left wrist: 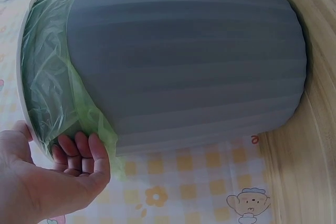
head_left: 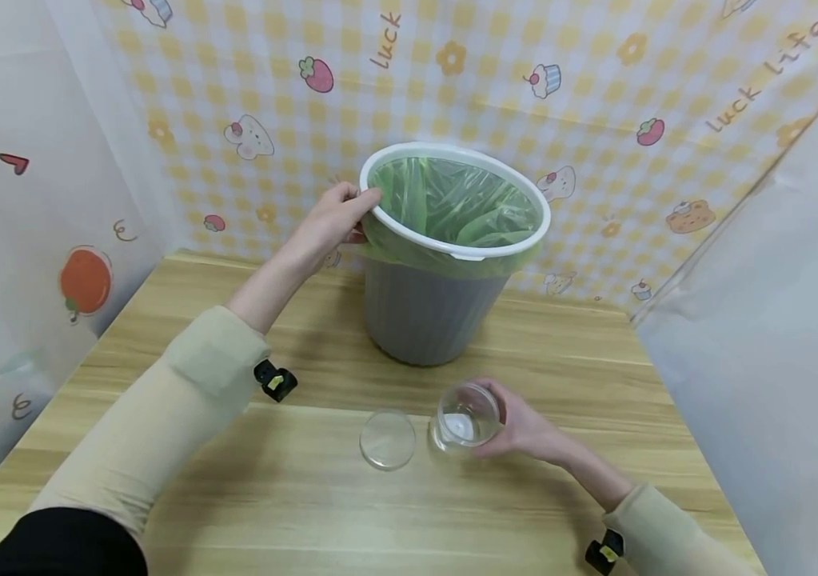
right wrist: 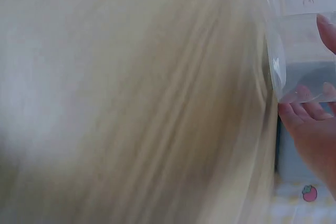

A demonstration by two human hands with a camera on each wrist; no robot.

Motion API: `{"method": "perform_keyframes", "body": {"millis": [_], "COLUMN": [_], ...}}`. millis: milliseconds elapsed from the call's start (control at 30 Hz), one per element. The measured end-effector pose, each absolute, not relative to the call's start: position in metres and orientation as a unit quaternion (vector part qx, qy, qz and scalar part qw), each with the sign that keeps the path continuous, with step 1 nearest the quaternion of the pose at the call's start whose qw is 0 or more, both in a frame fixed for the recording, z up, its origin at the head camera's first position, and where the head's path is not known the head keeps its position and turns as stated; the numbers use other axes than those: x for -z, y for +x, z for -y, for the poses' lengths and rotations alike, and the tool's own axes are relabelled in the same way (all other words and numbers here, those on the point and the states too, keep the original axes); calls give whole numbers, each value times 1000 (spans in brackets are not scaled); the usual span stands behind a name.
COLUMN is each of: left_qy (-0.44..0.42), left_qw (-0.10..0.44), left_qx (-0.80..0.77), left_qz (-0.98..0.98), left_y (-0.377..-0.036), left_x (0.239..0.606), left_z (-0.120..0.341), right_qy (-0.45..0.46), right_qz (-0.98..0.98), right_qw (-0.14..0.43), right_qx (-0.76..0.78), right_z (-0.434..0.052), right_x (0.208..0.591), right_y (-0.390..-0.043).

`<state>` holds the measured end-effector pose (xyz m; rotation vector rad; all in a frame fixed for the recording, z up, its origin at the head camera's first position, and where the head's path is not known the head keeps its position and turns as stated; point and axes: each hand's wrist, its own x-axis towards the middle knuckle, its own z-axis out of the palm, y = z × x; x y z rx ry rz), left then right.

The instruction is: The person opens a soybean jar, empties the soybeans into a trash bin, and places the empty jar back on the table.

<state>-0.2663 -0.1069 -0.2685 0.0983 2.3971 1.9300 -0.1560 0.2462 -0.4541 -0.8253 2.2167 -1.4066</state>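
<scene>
A grey ribbed trash can (head_left: 423, 312) with a white rim stands toward the back of the table, lined with a green plastic bag (head_left: 444, 200) folded over the edge. My left hand (head_left: 340, 214) grips the rim at its left side, thumb on top and fingers curled below against the bag, as the left wrist view (left wrist: 63, 171) shows. In front of the can, my right hand (head_left: 516, 424) holds a clear plastic jar (head_left: 462, 420) round its right side, its mouth open and tipped toward the head camera. A clear round lid (head_left: 388, 440) lies flat left of the jar.
The wooden table (head_left: 293, 496) reaches to a yellow checked cloth (head_left: 452, 96) hung behind the can. White sheets (head_left: 13, 240) hang at the left and right sides.
</scene>
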Motion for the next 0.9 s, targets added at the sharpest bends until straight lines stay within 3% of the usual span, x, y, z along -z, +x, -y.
{"method": "perform_keyframes", "body": {"millis": [533, 900], "left_qy": [28, 51], "left_qw": [24, -94], "left_qx": [-620, -516], "left_qz": [-784, -850], "left_y": [-262, -245], "left_x": [266, 283], "left_z": [112, 124], "right_qy": [-296, -328], "right_qz": [-765, -765], "right_qw": [229, 229], "right_qx": [524, 505], "right_z": [-229, -245], "right_x": [464, 464], "right_y": [-145, -162]}}
